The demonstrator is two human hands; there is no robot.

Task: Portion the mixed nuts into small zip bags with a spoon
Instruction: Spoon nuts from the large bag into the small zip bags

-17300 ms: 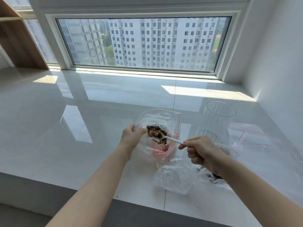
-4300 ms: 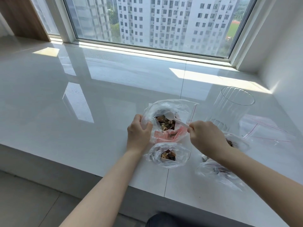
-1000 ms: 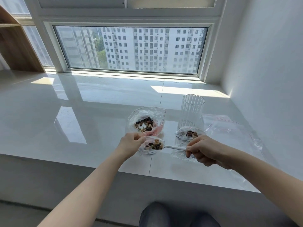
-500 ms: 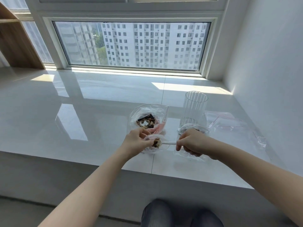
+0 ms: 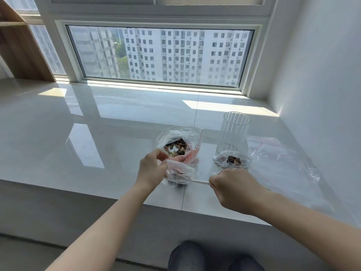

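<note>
Clear crinkly plastic of the small zip bag [image 5: 178, 174], near the counter's [image 5: 109, 137] front edge, is pinched in my left hand [image 5: 151, 170], so my right hand [image 5: 232, 187], fingers curled round the thin white spoon [image 5: 200, 182], should tip slowly before I return to the large nut bag [image 5: 178, 146].

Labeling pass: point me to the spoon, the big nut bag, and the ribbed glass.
spoon [image 5: 200, 182], head view, bare handle between bag and right hand.
big nut bag [image 5: 192, 133], head view, clear upper wall.
ribbed glass [image 5: 233, 133], head view, side wall.

Glossy sill [image 5: 109, 133]: nut bags [image 5: 178, 146], glass [image 5: 233, 133].
</note>
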